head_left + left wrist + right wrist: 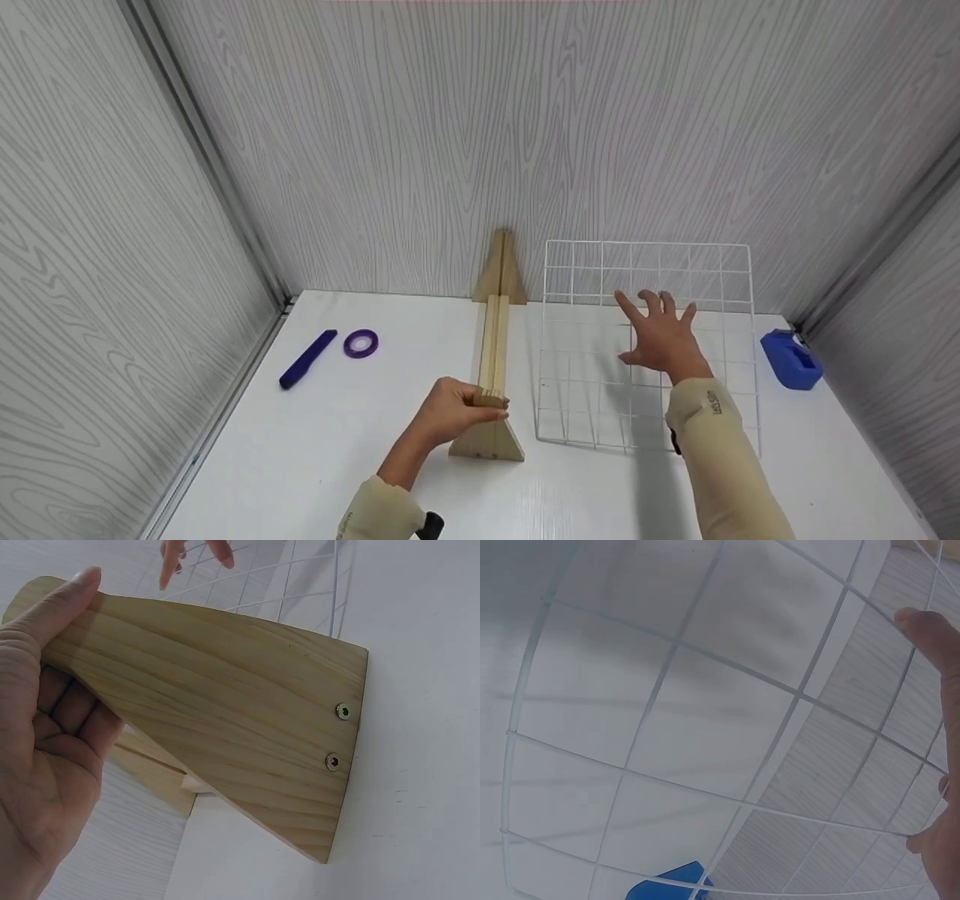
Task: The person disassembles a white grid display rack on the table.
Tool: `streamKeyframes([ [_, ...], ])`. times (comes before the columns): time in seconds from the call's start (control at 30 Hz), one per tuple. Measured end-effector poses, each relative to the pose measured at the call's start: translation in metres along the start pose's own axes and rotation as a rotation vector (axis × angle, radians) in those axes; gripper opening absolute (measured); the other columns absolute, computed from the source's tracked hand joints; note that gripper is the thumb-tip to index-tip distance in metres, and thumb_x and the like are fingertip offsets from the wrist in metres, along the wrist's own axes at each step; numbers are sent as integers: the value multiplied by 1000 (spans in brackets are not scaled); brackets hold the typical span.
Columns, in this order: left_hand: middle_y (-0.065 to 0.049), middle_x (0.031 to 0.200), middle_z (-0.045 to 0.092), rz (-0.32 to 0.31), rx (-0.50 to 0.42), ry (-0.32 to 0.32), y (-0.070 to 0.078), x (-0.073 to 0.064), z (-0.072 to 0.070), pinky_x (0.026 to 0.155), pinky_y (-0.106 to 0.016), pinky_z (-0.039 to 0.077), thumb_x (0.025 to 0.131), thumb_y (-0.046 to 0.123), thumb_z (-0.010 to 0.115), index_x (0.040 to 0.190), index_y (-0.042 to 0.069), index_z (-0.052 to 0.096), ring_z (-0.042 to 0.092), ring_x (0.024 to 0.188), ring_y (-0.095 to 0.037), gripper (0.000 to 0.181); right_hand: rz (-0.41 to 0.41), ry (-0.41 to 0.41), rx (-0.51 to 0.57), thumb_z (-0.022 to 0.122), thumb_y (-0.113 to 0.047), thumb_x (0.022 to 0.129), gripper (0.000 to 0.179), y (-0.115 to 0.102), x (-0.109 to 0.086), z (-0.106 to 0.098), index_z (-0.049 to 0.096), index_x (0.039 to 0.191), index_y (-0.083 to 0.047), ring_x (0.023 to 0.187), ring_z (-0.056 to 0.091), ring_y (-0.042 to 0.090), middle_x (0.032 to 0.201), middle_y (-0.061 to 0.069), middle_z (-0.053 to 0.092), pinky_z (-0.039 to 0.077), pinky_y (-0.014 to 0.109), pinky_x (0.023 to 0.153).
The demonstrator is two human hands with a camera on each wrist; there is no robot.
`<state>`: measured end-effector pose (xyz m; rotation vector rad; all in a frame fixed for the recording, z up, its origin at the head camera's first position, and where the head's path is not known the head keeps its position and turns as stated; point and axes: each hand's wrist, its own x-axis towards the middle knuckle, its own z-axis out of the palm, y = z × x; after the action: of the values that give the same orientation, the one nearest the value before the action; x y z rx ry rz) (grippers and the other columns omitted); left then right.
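Observation:
A light wooden stand has two tapered end boards joined by a long bar (493,337). My left hand (442,416) pinches the narrow top of the near end board (225,690), thumb on its outer face. Two screw heads (334,762) show low on that board. To the right, a white wire grid panel (631,268) slants, its far edge in front of the back wall. My right hand (661,341) is over the panel with fingers spread. In the right wrist view its fingertips (922,622) are close to the wires; whether they touch is unclear.
On the left of the white table (420,345) lie a dark blue, long-handled tool (308,359) and a purple ring like a tape roll (350,352). A blue tape dispenser (787,364) sits at the right. Grey wood-patterned walls (375,150) enclose the back and sides.

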<state>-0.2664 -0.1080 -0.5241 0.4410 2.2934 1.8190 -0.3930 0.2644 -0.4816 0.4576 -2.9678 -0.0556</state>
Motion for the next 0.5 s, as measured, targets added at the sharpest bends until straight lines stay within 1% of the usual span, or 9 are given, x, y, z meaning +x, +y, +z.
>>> streamKeyframes([
  [0.23,-6,100,80,-5,2,-5,2,1,-1,84,-31,62,83,23,85,100,13,83,76,95,-17,19,-2,-34,15,85,-49,78,112,-3,1,3,18,163,-26,146,23,54,158,23,28,15,88,105],
  [0.37,-6,100,80,0,10,-1,1,1,-2,84,-30,62,83,24,85,100,13,83,76,94,-17,20,-3,-40,29,86,-48,78,110,-5,0,6,20,163,-25,146,23,54,158,23,29,15,87,105],
  [0.5,-7,101,80,6,-5,-3,1,1,-1,85,-31,61,84,22,85,100,12,82,76,96,-18,20,-11,-53,30,86,-48,78,109,-7,-1,10,22,163,-25,146,24,54,158,23,30,18,87,105],
])
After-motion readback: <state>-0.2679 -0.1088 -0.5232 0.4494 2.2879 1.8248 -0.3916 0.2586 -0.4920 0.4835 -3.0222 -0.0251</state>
